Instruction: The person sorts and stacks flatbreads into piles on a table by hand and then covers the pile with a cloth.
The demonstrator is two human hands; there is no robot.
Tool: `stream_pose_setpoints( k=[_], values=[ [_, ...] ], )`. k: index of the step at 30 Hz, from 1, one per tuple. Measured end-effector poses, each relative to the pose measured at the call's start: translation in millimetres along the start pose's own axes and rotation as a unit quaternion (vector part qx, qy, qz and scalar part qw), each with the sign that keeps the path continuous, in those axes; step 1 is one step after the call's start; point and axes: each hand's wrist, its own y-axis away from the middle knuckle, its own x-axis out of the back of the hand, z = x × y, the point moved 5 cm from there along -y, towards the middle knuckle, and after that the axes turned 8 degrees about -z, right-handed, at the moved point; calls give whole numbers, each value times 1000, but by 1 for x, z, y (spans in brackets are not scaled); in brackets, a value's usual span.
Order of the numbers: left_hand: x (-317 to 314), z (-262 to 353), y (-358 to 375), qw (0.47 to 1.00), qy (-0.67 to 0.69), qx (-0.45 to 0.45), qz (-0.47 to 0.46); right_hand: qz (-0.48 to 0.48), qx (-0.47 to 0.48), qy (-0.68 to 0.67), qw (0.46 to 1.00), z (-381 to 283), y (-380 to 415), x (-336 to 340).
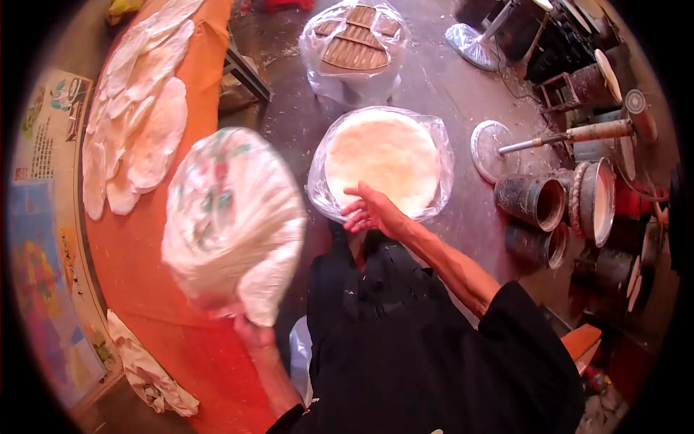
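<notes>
My left hand grips the lower edge of a round, cloth-like white cover with green and red marks, held up over the orange table; its fingers are partly hidden under it. My right hand hovers over the near edge of a round pale flatbread, fingers spread, holding nothing. That bread lies on a round support wrapped in clear plastic, just in front of my knees. More flat, pale breads lie overlapped at the far left of the table.
The orange table runs along my left, with a crumpled cloth at its near edge. Ahead stands a plastic-wrapped stool with a slatted top. Metal cylinders and a round-based stand are at the right.
</notes>
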Motion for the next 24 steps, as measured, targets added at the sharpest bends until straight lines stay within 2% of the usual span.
stream_pose_setpoints(
  k=[2,3,5,7,9,10,12,15,17,20,22,23,24],
  values=[
    [3,-36,-8,993,-55,100,36,-44,61,-121,990,-8,3,-5],
    [12,-54,-18,985,-89,139,45,-12,89,-152,984,-13,10,1],
    [-16,-83,-39,976,-192,105,9,87,231,-168,955,-14,22,39],
    [-23,-115,-67,954,-245,161,-62,226,203,17,953,1,54,90],
    [-23,-144,-98,932,-287,200,-96,313,201,-32,928,32,74,136],
    [-16,-159,-115,922,-296,220,-114,313,197,-33,929,47,73,157],
    [-9,-190,-150,909,-304,253,-132,390,240,-4,889,67,77,200],
    [9,-223,-193,895,-272,327,-138,386,266,-67,881,73,63,224],
    [-1,-227,-212,885,-297,329,-141,397,255,-89,877,82,50,237],
    [4,-231,-219,890,-292,337,-95,400,244,-130,874,97,29,249],
    [6,-230,-221,878,-384,284,-26,403,113,-120,900,123,16,265],
    [71,-237,-238,824,-477,306,13,390,108,-116,907,125,16,270],
    [77,-228,-235,780,-548,301,19,396,44,-79,914,133,21,274]
  ],
)
